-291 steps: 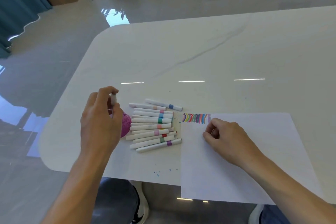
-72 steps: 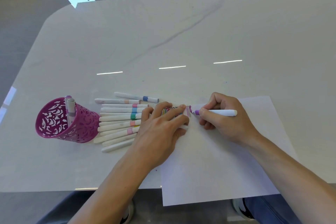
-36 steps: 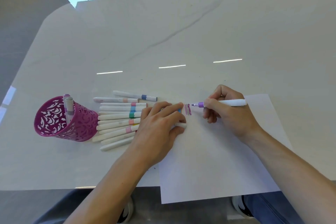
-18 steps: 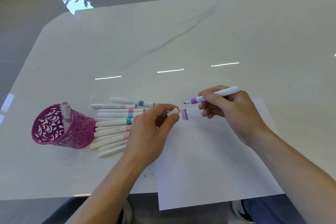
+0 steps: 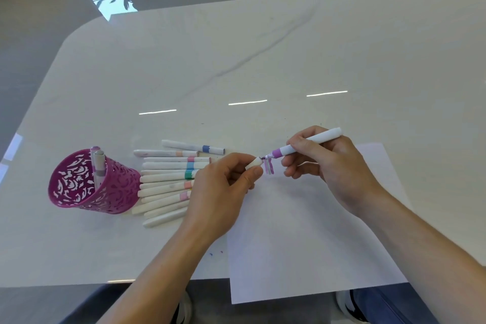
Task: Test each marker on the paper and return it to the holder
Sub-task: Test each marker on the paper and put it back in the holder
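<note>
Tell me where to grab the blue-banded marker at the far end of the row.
I'd pinch the blue-banded marker across its white barrel, left of the band, coming from above. It lies flat on the table, farthest in the row, with bare tabletop beyond it.

On the table (image 5: pixel 236 60), holder (image 5: pixel 118 192) left, marker row (image 5: pixel 168 173) just beside it — paper (image 5: pixel 302 244) rightmost.

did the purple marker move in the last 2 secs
Yes. The purple marker had its tip on the paper by the purple strokes; now the tip is lifted, at their upper left, meeting the cap that the left hand pinches.
</note>
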